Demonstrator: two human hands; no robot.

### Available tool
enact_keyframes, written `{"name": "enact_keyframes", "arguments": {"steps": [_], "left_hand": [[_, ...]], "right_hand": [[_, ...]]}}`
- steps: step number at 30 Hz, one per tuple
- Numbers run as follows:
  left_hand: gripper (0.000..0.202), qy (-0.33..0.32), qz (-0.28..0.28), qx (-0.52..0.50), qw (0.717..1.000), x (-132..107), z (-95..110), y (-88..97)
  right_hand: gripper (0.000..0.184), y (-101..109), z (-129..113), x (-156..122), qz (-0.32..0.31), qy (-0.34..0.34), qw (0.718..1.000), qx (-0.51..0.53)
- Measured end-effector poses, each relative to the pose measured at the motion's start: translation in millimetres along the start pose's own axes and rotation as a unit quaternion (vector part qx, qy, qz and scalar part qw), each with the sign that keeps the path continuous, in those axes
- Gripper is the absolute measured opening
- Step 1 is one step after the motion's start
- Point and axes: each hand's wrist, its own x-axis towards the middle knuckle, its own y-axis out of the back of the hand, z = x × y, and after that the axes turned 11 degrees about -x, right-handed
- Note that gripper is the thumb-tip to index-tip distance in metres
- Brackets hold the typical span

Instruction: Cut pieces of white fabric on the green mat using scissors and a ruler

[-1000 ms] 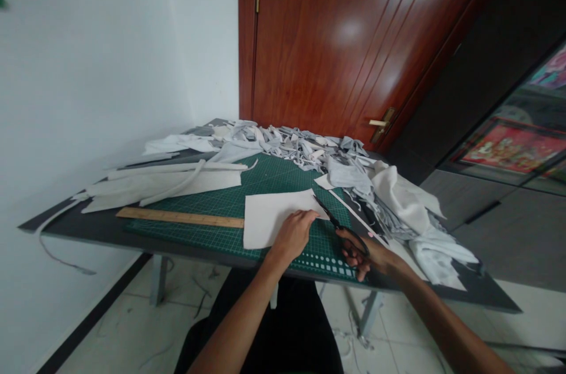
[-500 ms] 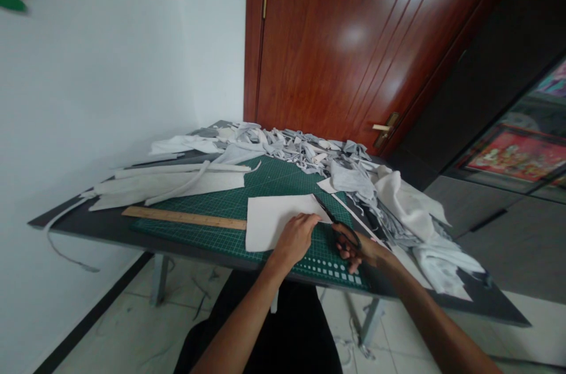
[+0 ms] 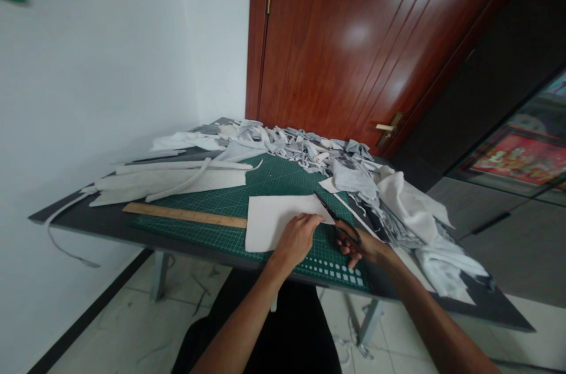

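Observation:
A pale rectangular piece of fabric (image 3: 267, 220) lies on the green cutting mat (image 3: 283, 176). Its right edge is pinched by my left hand (image 3: 299, 236), fingers closed, with the palm side resting over the piece. My right hand (image 3: 351, 244) is wrapped round the handles of black scissors (image 3: 347, 230). The blades point up and left along the right edge of the fabric, close to my left fingertips. Whether the blades are fully closed I cannot tell. A wooden ruler (image 3: 186, 215) lies on the mat, its right end meeting the fabric's left edge.
Long white fabric strips (image 3: 172, 184) lie on the table's left side. A heap of grey and white scraps (image 3: 300, 150) runs along the back, and larger folded cloths (image 3: 411, 215) lie at the right. Behind stands a brown door (image 3: 345, 38). Scraps also litter the floor.
The view has shifted slightly. The right-hand fingers on the scissors have drawn in a little; fabric, ruler and left hand look nearly unchanged.

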Motion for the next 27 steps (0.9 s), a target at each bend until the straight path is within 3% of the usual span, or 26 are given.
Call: {"name": "enact_keyframes", "arguments": {"steps": [9,27], "left_hand": [[0.031,0.0,0.003,-0.005,1.0,0,1,-0.1],[0.033,0.006,0.007,-0.001,1.0,0,1,-0.4]], "right_hand": [[0.058,7,4,17,-0.009,0.021,1.0,0.013],[0.057,3,2,16,0.025,0.019,0.999,-0.021]]}}
